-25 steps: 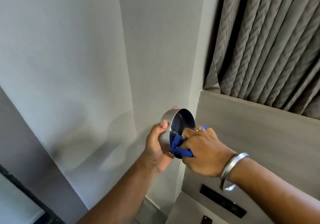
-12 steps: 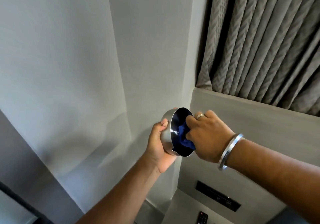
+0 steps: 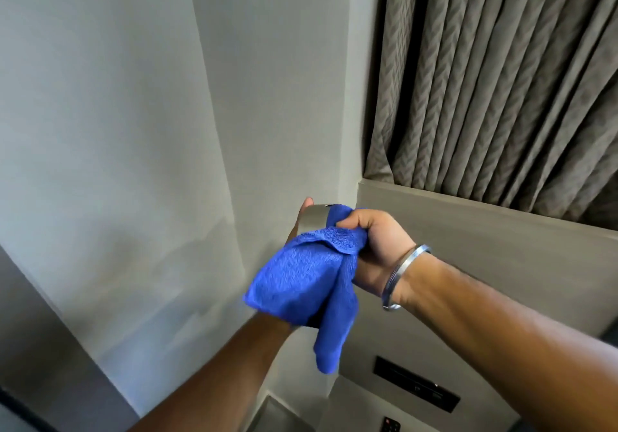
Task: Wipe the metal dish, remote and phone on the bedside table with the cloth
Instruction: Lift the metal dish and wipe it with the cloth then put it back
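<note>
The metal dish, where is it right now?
In the head view, the metal dish is held up in the left hand, mostly hidden behind the blue cloth gripped by the right hand.

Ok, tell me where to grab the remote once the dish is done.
Only the top end of the remote shows, lying flat on the bedside table at the picture's bottom edge. Probably come from above and pinch its two long sides; the free right hand, once it lets go of the cloth, seems nearest.
</note>
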Tool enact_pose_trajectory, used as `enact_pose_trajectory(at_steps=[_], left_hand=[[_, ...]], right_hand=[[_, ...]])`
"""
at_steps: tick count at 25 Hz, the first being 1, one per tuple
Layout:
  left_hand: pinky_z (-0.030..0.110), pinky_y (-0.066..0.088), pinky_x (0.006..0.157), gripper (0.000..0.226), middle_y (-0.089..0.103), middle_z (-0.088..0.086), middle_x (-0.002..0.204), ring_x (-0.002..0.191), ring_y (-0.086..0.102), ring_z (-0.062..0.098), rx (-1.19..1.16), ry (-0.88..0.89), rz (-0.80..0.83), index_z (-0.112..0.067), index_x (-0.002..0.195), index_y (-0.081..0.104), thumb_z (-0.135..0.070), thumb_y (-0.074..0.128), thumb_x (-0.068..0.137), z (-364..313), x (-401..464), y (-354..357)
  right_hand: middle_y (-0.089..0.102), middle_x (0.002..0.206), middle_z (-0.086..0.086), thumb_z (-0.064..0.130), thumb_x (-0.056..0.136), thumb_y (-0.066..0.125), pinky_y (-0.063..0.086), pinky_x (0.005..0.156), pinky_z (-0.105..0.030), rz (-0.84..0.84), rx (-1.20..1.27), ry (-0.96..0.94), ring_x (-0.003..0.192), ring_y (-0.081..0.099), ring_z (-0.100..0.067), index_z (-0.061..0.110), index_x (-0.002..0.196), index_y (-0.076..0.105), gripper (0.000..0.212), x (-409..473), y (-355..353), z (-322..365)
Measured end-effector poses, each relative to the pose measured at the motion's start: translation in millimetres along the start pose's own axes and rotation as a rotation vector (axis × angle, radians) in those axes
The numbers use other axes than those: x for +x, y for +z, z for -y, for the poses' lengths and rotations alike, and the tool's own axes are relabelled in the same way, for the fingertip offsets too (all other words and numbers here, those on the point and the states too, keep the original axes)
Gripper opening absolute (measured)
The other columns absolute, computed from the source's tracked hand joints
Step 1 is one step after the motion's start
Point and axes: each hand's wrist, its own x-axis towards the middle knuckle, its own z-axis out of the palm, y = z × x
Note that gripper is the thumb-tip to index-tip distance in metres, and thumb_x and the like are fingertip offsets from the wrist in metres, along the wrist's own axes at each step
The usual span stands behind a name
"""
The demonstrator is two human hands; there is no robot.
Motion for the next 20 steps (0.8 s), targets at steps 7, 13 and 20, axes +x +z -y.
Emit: enact_pose_trajectory(at_steps=[7, 13, 20], left_hand=[[0.059, 0.036, 0.109, 0.081, 0.047, 0.021, 0.15, 0.136, 0.044, 0.046, -0.361, -0.135, -0.197, -0.019, 0.145, 0.049, -0.06, 0.064, 0.077, -58, -13, -54], [0.051, 0.041, 0.106, 0.095, 0.029, 0.026, 0.157, 0.131, 0.044, 0.043, -0.331, -0.225, 0.297, -0.025, 0.147, 0.04, -0.075, 0.056, 0.067, -52, -21, -27], [0.056, 0.041, 0.105, 0.088, 0.021, 0.025, 0.157, 0.129, 0.041, 0.048, -0.429, -0.252, 0.365, -0.029, 0.141, 0.042, -0.064, 0.067, 0.064, -43, -11, -25]], right_hand=[[0.069, 0.117, -0.016, 0.024, 0.08, 0.066, 0.047, 0.091, -0.047, -0.453, -0.31, -0.273, 0.104, 0.065, -0.029, 0.007, 0.121, 0.06, 0.046, -47, -65, 32], [0.077, 0.092, -0.009, 0.025, 0.084, 0.067, 0.056, 0.063, -0.037, -0.643, -0.559, -0.28, 0.08, 0.074, -0.023, 0.017, 0.102, 0.072, 0.02, -54, -89, 13], [0.077, 0.089, -0.008, 0.038, 0.066, 0.076, 0.057, 0.056, -0.034, -0.643, -0.571, -0.28, 0.076, 0.073, -0.021, 0.021, 0.094, 0.075, 0.032, -55, -86, 3]])
